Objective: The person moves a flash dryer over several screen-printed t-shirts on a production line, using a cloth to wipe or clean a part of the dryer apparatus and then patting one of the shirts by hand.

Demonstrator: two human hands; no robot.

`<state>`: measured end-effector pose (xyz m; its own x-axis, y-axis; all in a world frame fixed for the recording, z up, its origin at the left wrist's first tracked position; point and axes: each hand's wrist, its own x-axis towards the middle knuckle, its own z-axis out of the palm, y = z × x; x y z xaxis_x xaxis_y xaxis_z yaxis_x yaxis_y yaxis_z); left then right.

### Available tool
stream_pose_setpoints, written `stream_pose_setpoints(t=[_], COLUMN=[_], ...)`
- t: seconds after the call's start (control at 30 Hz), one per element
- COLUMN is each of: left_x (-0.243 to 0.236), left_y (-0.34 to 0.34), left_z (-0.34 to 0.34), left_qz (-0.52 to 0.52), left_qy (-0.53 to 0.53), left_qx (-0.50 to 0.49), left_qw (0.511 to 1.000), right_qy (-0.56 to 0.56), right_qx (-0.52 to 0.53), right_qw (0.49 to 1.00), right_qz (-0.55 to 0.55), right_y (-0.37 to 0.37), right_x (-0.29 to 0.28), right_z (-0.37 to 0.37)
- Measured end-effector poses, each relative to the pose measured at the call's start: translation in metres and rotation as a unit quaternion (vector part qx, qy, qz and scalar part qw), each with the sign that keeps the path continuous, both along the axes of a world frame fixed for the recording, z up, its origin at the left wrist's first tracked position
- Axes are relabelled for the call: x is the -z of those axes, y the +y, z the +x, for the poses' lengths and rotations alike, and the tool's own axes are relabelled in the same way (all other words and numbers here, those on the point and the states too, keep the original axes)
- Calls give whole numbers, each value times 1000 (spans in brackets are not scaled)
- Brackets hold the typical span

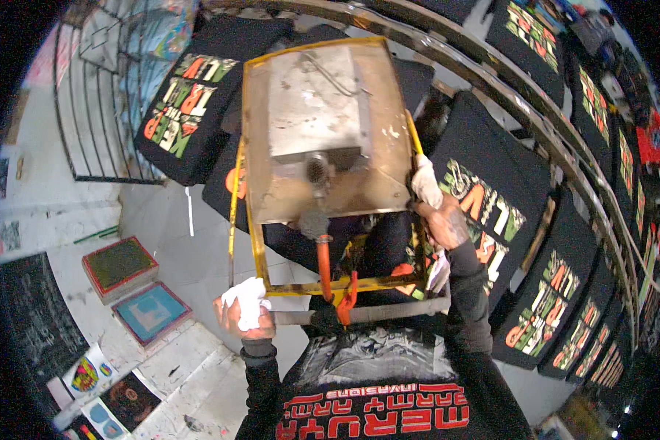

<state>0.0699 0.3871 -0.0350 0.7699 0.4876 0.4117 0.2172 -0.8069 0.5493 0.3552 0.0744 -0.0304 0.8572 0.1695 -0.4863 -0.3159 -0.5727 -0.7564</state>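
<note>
In front of me is a yellow metal frame carrying a brown, stained panel with a grey metal box on top. My left hand is closed round a white cloth at the left end of the grey bar along the frame's near side. A second whitish cloth is bunched at my right hand, which grips the frame's right side; its fingertips are partly hidden. An orange tube runs down the middle of the frame, near a red-orange clamp-like piece.
Black printed shirts lie flat beyond the frame, with more shirts in a row at right. A curved metal rail passes above the right row. At left are a wire rack and two red-rimmed screens on a white surface.
</note>
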Motion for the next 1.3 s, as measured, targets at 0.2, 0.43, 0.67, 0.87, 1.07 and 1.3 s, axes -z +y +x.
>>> stream_pose_setpoints(t=[0.2, 0.43, 0.67, 0.87, 1.07, 1.3], left_x=[14, 18, 26, 7, 3, 18], left_y=[7, 22, 55, 37, 32, 42], left_z=[5, 4, -9, 11, 18, 8], left_qz=[12, -84, -163, -135, -145, -143], left_qy=[-99, -136, -70, -32, -51, -70], left_qx=[-2, 22, 37, 53, 77, 61], left_qw=[995, 987, 983, 989, 985, 985], right_qy=[54, -243, -197, -154, -131, -142], right_qx=[36, 177, 62, 45, 1, -40], right_qw=[992, 946, 911, 916, 927, 920], right_qz=[106, -118, -357, -369, -352, -363], right_y=[-8, -127, -157, -149, -151, -155], right_x=[4, 43, 90, 106, 96, 93], right_z=[-10, -118, -237, -259, -275, -298])
